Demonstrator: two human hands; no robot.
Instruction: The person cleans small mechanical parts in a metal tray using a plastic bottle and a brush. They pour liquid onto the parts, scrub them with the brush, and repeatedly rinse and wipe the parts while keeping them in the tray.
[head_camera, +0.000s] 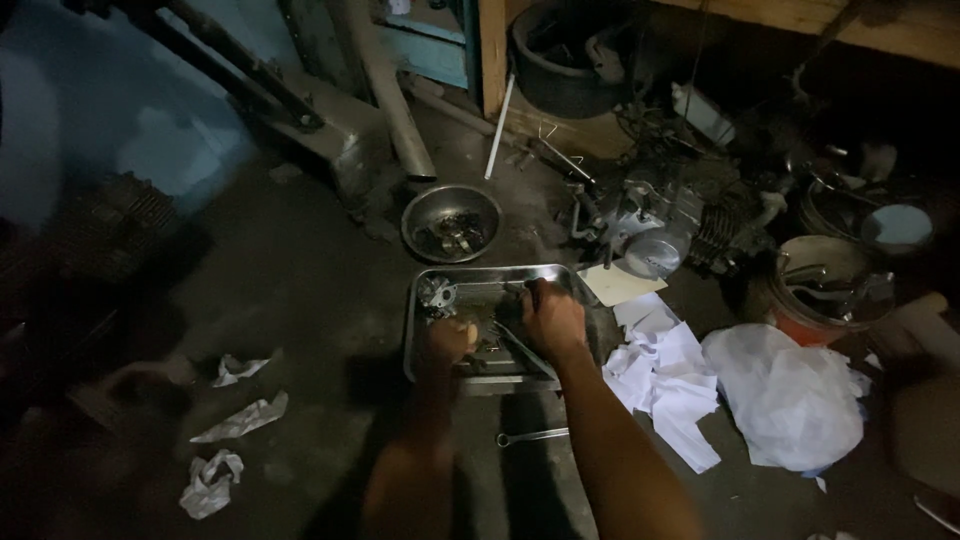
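A shallow rectangular steel tray (425, 335) sits on a dark, oil-stained concrete floor (320, 290), holding small metal parts, among them a round toothed gear piece (437, 294) in its far left corner. Both bare hands reach into it. The right hand (551, 318) rests over the tray's right half, fingers curled down on a dark, slender tool-like piece (531, 292); what exactly it is cannot be told in the dim light. The left hand (449, 340) is at the tray's near middle, fingers bent closed around something small and pale that is too blurred to identify.

Just beyond the tray stands a round metal bowl (451, 222) with loose parts in it. A slim metal spanner (531, 436) lies on the floor just in front of the tray, between the forearms. To the right, touching the tray's edge, is a scatter of torn white paper sheets (665, 375), and beside them a crumpled white plastic bag (790, 400). A grey engine block (650, 225) lies behind the paper, with an orange-bodied bucket (815, 295) of tools further right. Three crumpled white paper scraps (235, 425) lie well apart on the left. The picture's left edge and upper right corner sink into shadow, their contents unreadable.
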